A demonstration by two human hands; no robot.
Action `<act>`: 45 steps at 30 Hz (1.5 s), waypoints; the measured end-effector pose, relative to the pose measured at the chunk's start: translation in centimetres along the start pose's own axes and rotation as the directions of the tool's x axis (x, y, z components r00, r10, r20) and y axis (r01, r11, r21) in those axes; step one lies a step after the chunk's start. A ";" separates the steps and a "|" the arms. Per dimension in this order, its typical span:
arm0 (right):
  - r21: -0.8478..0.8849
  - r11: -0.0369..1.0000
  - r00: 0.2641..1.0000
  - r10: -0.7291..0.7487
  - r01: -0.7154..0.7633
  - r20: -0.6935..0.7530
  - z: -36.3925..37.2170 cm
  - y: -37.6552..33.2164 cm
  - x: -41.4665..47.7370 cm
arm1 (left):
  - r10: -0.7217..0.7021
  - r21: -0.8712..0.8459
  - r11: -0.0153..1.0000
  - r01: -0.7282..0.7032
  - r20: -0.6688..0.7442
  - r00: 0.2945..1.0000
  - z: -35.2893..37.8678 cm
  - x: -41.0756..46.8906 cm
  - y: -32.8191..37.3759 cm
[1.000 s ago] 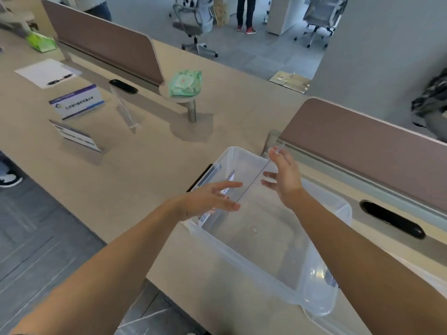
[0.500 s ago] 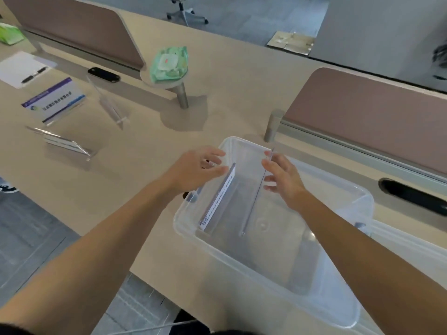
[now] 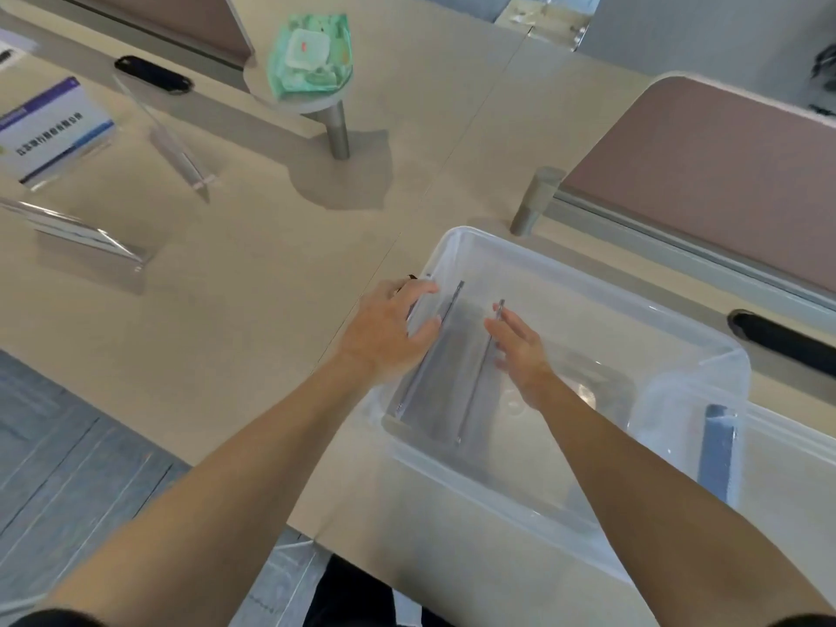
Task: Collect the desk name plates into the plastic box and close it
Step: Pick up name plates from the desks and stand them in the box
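The head view is filled by a beige counter (image 3: 235, 282) on which a clear rectangular plastic box (image 3: 588, 300) stands open, near the person's edge and just in front of a brown desk divider panel (image 3: 705, 174). Two clear acrylic name plates are seen inside the box at its left end, standing on edge and side by side. The left name plate (image 3: 429, 350) is pressed against the left wall by the left hand (image 3: 389, 328), whose fingers (image 3: 420, 289) are curled over the box rim and the plate's top edge. The right name plate (image 3: 484, 368) is steadied by the right hand (image 3: 520, 350), which is held flat and open inside the box with its fingertips (image 3: 495, 325) laid against the plate; nothing is gripped by it. A blue handle clip (image 3: 717, 450) is seen at the right end of the box. Three more name plates are left on the counter well apart from the box, at the upper left: a printed white and purple name plate (image 3: 54, 129) facing the camera, an empty clear acrylic plate (image 3: 176, 151) seen nearly edge on, and a third clear slanted plate (image 3: 86, 237) nearer the counter edge. A green wet-wipe pack (image 3: 310, 52) is rested on a small round grey stand (image 3: 337, 124) beyond them.
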State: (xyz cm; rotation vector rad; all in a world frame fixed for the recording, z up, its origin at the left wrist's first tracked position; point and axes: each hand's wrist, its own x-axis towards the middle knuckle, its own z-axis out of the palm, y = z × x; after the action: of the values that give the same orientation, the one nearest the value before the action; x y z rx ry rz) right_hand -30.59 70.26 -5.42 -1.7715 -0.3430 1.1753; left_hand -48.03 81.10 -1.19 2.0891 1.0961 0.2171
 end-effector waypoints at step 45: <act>-0.224 0.950 0.941 0.264 -0.216 0.211 0.0 1.8 -2.3 | 0.040 0.153 0.988 -0.032 -0.045 0.998 0.0 -0.2 0.5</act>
State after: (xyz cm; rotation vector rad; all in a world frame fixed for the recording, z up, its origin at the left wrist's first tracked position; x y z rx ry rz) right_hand -32.19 67.86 -5.59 -1.8850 -0.4038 1.5849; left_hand -47.82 80.79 -0.88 2.2508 1.1347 0.2072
